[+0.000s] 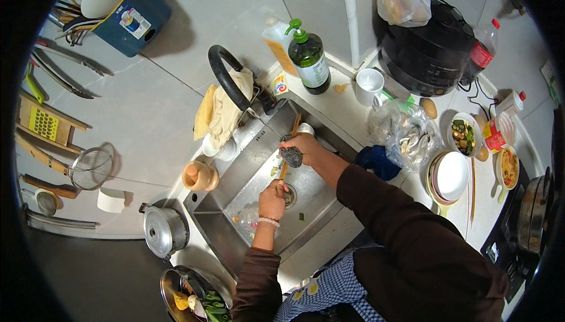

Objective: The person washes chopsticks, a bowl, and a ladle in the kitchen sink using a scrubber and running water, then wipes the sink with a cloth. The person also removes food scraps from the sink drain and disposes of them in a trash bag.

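Over the stainless-steel sink [304, 229], my right hand [307, 149] presses a dark grey scouring pad [291, 157] around wooden chopsticks [284, 171]. Their lower end is gripped by my left hand [271, 205], which wears a beaded bracelet at the wrist. The far tips stick out past the pad towards the sink's back wall. A black faucet [220, 70] arches above, and a thin stream of water seems to run from it towards the pad. In the basin lie a clear plastic bottle [247, 219], green vegetable scraps [301, 217] and a drain [289, 196], partly covered by my left hand.
Behind the sink stand a green pump bottle [309, 64] and a white mug [370, 86]. Stacked bowls [452, 176], a plastic bag [410, 136] and a black cooker [428, 48] crowd the right counter. To the left are a wooden mortar [201, 176] and a lidded metal pot [165, 231].
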Tool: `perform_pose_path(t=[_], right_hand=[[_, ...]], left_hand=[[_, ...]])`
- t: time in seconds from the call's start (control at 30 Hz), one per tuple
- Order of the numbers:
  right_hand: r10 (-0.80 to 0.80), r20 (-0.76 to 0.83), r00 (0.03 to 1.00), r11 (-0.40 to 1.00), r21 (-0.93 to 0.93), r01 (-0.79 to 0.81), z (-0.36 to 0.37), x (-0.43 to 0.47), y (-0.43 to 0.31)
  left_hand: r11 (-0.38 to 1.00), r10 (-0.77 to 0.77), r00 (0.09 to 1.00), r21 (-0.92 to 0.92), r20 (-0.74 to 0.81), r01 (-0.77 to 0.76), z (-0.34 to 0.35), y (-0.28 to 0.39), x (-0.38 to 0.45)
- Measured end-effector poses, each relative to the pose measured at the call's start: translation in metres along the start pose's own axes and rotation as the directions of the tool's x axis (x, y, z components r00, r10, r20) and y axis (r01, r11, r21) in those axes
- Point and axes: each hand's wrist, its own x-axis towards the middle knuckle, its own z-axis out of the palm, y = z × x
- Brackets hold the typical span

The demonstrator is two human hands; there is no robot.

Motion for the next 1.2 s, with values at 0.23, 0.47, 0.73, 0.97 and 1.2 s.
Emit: perform_pose_path(t=[0.23,0.47,0.73,0.97,1.2], right_hand=[[0.063,-0.130,0.990,0.997,0.042,-0.058,0.019,0.026,-0.005],[-0.036,-0.265,0.964,0.999,-0.006,0.036,-0.014,0.073,0.005],[-0.244,-0.011,0.970,0.962,-0.129,0.241,-0.053,0.069,-0.065],[0.191,-0.040,0.981,0.980,0.062,-0.188,-0.014,-0.004,-0.014],[0.185,0.228,0.956,0.979,0.036,-0.198,-0.002,-0.033,0.017]], left_hand=[[0.996,-0.068,0.998,-0.055,0.007,0.068,-0.025,0.003,-0.006],[0.998,-0.058,0.997,-0.034,0.050,0.059,-0.042,-0.015,-0.038],[0.889,-0.366,0.926,-0.328,-0.088,0.320,-0.021,-0.049,-0.070],[0.635,-0.450,0.893,-0.697,0.014,0.332,0.011,-0.038,-0.018],[0.757,-0.329,0.937,-0.627,-0.122,0.184,0.026,-0.034,0.006]])
